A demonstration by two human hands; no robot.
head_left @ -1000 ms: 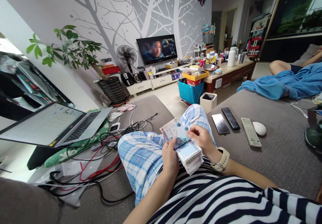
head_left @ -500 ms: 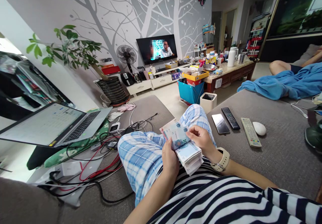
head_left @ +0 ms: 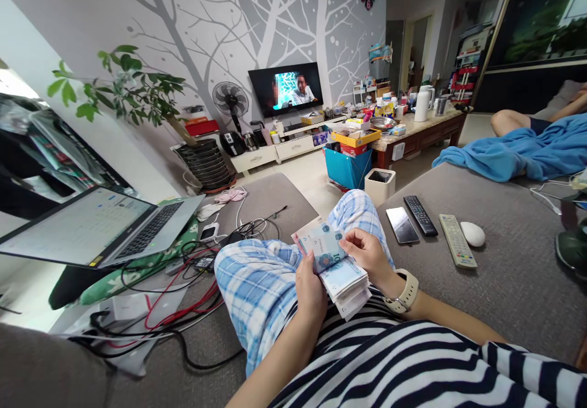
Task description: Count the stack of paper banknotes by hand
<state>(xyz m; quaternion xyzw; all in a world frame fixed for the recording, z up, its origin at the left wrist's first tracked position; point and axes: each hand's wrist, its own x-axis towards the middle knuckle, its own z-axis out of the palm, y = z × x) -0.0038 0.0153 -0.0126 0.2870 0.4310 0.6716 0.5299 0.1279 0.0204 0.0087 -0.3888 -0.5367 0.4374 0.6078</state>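
Observation:
A thick stack of banknotes (head_left: 339,276) rests over my lap, above blue plaid trousers. My left hand (head_left: 309,289) grips the stack from the left side, fingers closed round it. My right hand (head_left: 369,255), with a pale watch on its wrist, pinches the top blue-green note (head_left: 323,246) and bends it up from the pile. Both hands touch the notes.
A phone (head_left: 402,225), two remotes (head_left: 422,215) (head_left: 455,240) and a white mouse (head_left: 472,234) lie on the grey sofa to my right. An open laptop (head_left: 98,227) and tangled cables (head_left: 183,285) sit to my left. Another person lies under a blue blanket (head_left: 527,148) at far right.
The top note has been bent a little further up by my right fingers. The television picture changed. My hands stay in nearly the same place.

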